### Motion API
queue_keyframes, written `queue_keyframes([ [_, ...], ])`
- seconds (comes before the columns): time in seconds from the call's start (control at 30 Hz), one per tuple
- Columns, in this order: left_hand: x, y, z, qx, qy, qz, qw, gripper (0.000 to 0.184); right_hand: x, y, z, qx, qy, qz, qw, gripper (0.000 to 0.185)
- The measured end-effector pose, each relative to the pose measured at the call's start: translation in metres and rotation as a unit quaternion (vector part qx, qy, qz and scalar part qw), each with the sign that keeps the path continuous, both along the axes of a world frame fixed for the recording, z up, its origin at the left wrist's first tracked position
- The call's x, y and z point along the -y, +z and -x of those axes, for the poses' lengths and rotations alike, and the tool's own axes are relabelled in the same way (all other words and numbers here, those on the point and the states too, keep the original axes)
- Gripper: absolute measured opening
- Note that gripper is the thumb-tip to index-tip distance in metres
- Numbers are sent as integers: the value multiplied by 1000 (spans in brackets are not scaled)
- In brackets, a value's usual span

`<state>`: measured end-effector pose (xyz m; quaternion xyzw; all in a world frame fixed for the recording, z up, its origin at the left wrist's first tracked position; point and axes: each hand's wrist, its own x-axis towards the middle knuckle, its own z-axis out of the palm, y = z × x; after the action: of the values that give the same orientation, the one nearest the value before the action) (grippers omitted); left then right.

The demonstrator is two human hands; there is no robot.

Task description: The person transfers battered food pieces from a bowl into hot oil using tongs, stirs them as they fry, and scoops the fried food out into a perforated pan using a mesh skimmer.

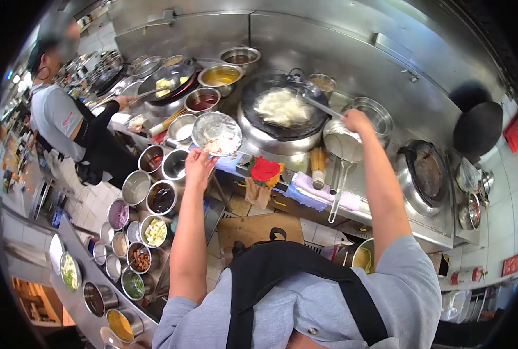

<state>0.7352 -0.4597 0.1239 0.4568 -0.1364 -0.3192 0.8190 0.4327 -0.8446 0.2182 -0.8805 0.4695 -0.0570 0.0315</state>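
My left hand [199, 168] grips the near rim of a shallow metal bowl [203, 129], which is tilted and has white residue with small red bits inside. My right hand [358, 121] is closed round the handle of a ladle [324, 107]. The ladle reaches leftward over a black wok [259, 131] on a round steel burner. Pale, whitish food [282, 107] lies in the wok. Near my right hand a metal pot [341, 141] stands on the counter, and a long-handled strainer [341, 186] rests against its front.
A co-worker [67, 116] stands at the left, stirring another wok [174, 81]. Bowls of yellow liquid [219, 75] and dark red sauce [202, 100] sit between the woks. Several ingredient pots, one with chopped pieces [154, 231], line the left side. At the right is another wok [427, 168].
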Motion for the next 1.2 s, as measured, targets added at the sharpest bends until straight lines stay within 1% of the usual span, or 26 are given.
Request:
queue_keyframes([
  [0.03, -2, 2, 2, 14, 3, -23, 1000, 9, -34, 35, 0, -11, -9, -41, 999, 35],
  [0.07, -3, -7, -4, 18, -3, -6, 1000, 10, -52, 45, 2, 47, -5, 16, 999, 33],
  [0.13, -5, -8, -2, 72, -12, -21, 997, 11, -114, 96, -4, 51, 27, 29, 998, 32],
  [0.17, -5, -12, -4, 88, -16, -32, 995, 12, -134, 109, -5, 51, 38, 24, 998, 32],
  [0.23, -2, -15, -8, 104, -22, -41, 993, 12, -162, 127, -2, 38, 148, 108, 982, 31],
  [0.27, 0, -15, -8, 117, -42, -50, 991, 12, -174, 134, -1, 38, 149, 109, 982, 31],
  [0.33, 6, -13, -7, 129, -67, -58, 988, 12, -194, 143, 0, -25, 240, 166, 956, 34],
  [0.37, 10, -10, -6, 154, -81, -69, 982, 12, -198, 144, 0, -27, 275, 198, 940, 35],
  [0.4, 13, -8, -6, 179, -95, -81, 976, 11, -202, 145, -2, -28, 272, 199, 941, 35],
  [0.47, 20, -4, -5, 188, -115, -94, 971, 11, -210, 150, -6, -69, 305, 243, 918, 33],
  [0.5, 22, 2, -3, 201, -142, -102, 964, 11, -211, 150, -6, -52, 325, 265, 906, 25],
  [0.57, 27, 14, 0, 227, -198, -125, 945, 11, -213, 148, -8, -55, 330, 275, 902, 23],
  [0.63, 37, 17, 4, 231, -208, -125, 942, 11, -213, 142, -10, -66, 344, 283, 893, 23],
  [0.73, 49, 13, 4, 225, -217, -118, 942, 10, -212, 145, 0, -94, 326, 269, 902, 22],
  [0.77, 52, 10, 4, 202, -204, -108, 952, 9, -212, 149, 4, -96, 324, 270, 902, 22],
  [0.83, 54, 8, 7, 162, -177, -94, 966, 9, -211, 160, 20, -75, 280, 230, 929, 24],
  [0.87, 55, 7, 9, 164, -180, -92, 965, 9, -209, 163, 26, -75, 276, 232, 930, 24],
  [0.97, 59, -2, 8, 88, -164, -65, 980, 10, -200, 173, 43, -7, 198, 196, 960, 30],
  [1.0, 58, -5, 8, 90, -170, -63, 979, 10, -199, 178, 45, -7, 192, 198, 961, 30],
  [1.07, 61, -10, 12, 40, -148, -58, 987, 10, -197, 188, 52, 5, 115, 160, 980, 33],
  [1.13, 60, -19, 14, 38, -149, -43, 987, 10, -176, 178, 58, 22, 105, 185, 977, 36],
  [1.2, 53, -20, 16, 15, -114, -60, 992, 11, -167, 175, 52, 33, 47, 105, 993, 36],
])
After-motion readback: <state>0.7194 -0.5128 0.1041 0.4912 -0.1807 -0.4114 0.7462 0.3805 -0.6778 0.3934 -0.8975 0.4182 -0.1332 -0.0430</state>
